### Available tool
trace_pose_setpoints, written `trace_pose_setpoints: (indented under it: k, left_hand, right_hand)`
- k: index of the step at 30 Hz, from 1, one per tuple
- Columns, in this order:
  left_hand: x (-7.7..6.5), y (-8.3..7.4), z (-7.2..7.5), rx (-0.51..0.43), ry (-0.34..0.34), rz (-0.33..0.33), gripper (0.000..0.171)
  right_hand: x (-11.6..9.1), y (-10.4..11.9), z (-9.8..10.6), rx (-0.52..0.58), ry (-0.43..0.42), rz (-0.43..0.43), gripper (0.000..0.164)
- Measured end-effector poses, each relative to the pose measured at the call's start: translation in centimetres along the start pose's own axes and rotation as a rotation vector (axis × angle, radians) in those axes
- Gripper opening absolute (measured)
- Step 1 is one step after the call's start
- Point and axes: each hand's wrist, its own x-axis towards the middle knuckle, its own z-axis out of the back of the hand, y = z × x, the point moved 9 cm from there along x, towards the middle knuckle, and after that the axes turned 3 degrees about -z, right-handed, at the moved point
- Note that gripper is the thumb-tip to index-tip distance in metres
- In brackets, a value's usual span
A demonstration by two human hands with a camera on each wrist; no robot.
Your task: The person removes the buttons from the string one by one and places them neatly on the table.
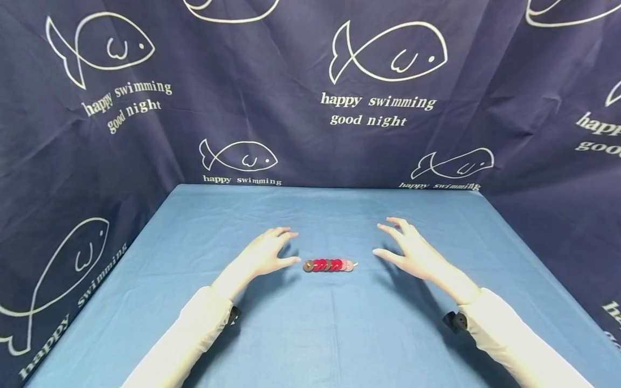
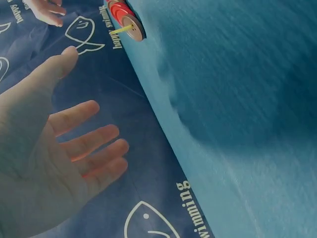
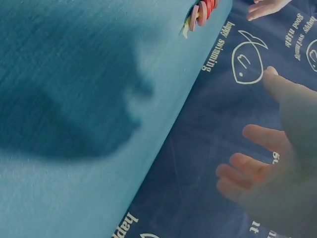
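A short row of overlapping round buttons (image 1: 328, 265), red, brown and pink, lies in the middle of the blue tabletop. A cord runs through it; a yellow end (image 2: 120, 29) sticks out by the brown button in the left wrist view, and a pale end (image 3: 185, 30) shows past the pink ones in the right wrist view. Just left of the row my left hand (image 1: 268, 252) hovers, fingers spread and holding nothing. On the other side my right hand (image 1: 407, 250) is held over the cloth, fingers apart and palm bare, a little farther from the buttons.
Blue cloth (image 1: 310, 334) covers the table. Dark blue curtains (image 1: 301, 75) with white fish drawings and lettering stand behind it and along both sides. A small dark device sits at each white sleeve cuff (image 1: 206, 307). Both arms cast shadows on the cloth.
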Motion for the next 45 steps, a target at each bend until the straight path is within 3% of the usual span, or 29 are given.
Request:
trace_pose_setpoints:
  k: [8,15,22,32,38,45]
  left_hand:
    - [0.8,-1.3,-0.2,-0.055,-0.020,-0.094,0.046]
    - [1.2,-2.4,-0.4,-0.110,-0.024,-0.161,0.026]
    - [1.5,-2.5,-1.2,-0.159,-0.006,-0.183,0.011]
    - [1.4,-2.9,-1.9,-0.143,-0.020,-0.210,0.009]
    - [1.7,-3.0,-2.9,-0.158,0.046,-0.217,0.022]
    - [1.5,-3.3,-3.1,-0.146,0.037,-0.264,0.011]
  right_hand:
    - [0.4,1.6,0.5,0.012,-0.160,0.167,0.051]
    - [0.7,2.3,-0.1,-0.003,-0.183,0.216,0.038]
    - [0.9,3.1,-0.5,0.006,-0.221,0.273,0.032]
    - [1.4,3.4,-2.3,0.011,-0.133,0.227,0.028]
    - [1.4,4.0,-3.3,0.030,-0.107,0.288,0.027]
    - [1.7,4.6,-4.6,0.048,-0.037,0.304,0.026]
